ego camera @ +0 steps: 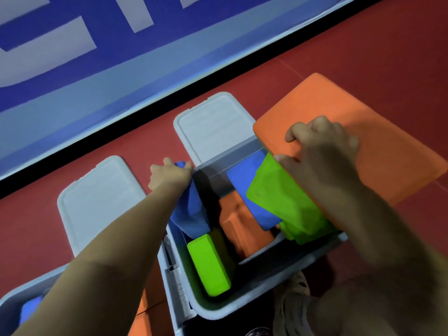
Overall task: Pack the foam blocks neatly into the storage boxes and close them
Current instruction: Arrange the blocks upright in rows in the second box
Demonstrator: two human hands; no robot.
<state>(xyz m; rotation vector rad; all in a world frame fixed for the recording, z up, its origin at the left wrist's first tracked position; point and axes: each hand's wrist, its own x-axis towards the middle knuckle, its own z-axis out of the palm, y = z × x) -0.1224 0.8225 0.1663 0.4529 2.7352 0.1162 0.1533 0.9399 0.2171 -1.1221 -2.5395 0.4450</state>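
Note:
An open grey storage box stands in the middle, its lid lying behind it. Inside lie a green block, an orange block and a blue block. My left hand grips the top of a blue block that stands on end at the box's left wall. My right hand grips the near edge of a large orange block tilted over the box's right rim. Beneath that hand, a green block leans into the box.
A second grey box sits at the lower left with a blue block in it, its lid lying on the red floor behind. A blue and white wall panel runs along the back. A shoe shows at the bottom.

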